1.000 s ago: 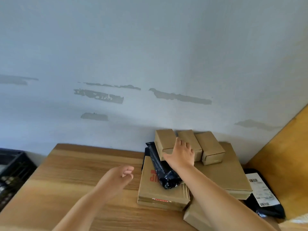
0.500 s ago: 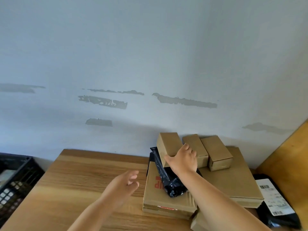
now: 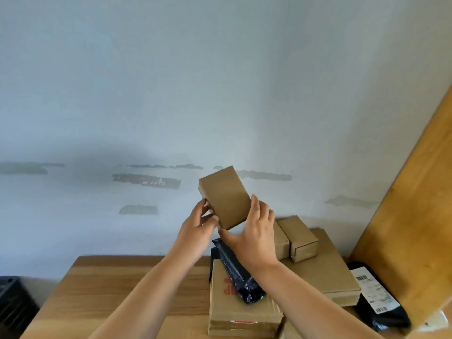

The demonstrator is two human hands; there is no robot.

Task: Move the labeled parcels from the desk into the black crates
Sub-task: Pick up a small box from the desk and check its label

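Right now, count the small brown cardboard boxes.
3: one small box held up by both hands, a second partly behind the right hand, a third beside it. Others may be hidden.

Parcel-sorting room: desk (image 3: 117, 285), stacked parcels (image 3: 244, 311)

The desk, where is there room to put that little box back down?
The desk is bare on its left half, between the black crate and the flat carton with red print. The right half is crowded with stacked cartons and black mailer bags.
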